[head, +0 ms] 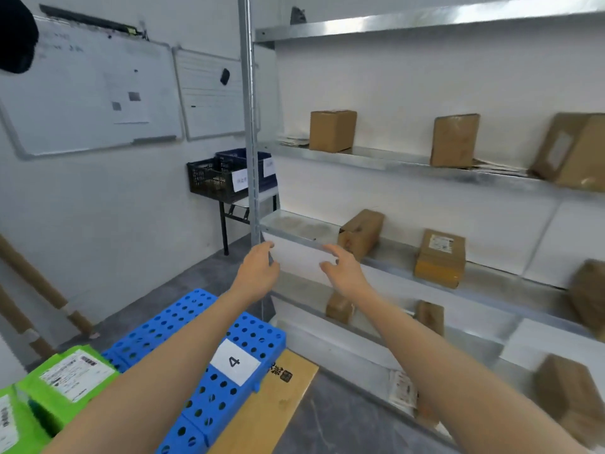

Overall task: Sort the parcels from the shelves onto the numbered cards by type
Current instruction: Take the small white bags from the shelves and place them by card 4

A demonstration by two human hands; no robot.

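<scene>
Parcels [440, 258] everywhere on the metal shelves [409, 160], and that rack is the big thing here, filling the wall from twelve round to four o'clock. One blue plastic pallet [196, 326] lies on the floor at seven o'clock.

Now the brown boxes [332, 131]: stiff taped cardboard, probably light for their bulk and not likely to crush. I'd take one by two opposite side faces, a palm on each. Nine by my count: three on the upper shelf, three on the middle, two below, one big one near the floor at four o'clock. More may hide past the right edge.

Then the green bags [75, 371] at eight o'clock, two of them, off the shelves already. They look soft and slick, so scoop underneath rather than pinch. The flat white envelopes [404, 391] lie in three spots, too thin to count singly; they'd want sliding to the shelf lip first. One white card [235, 362] marked 4 sits on the pallet.

And the hands, dead centre: left hand [258, 270] and right hand [343, 270], fingers spread apart, nothing in either, stretched towards the front edge of the middle shelf. The left fingertips are at the upright post [249, 142]; touching or not, I cannot tell. The long box [360, 234] sits at one o'clock from the right hand, just beyond it, untouched.
</scene>
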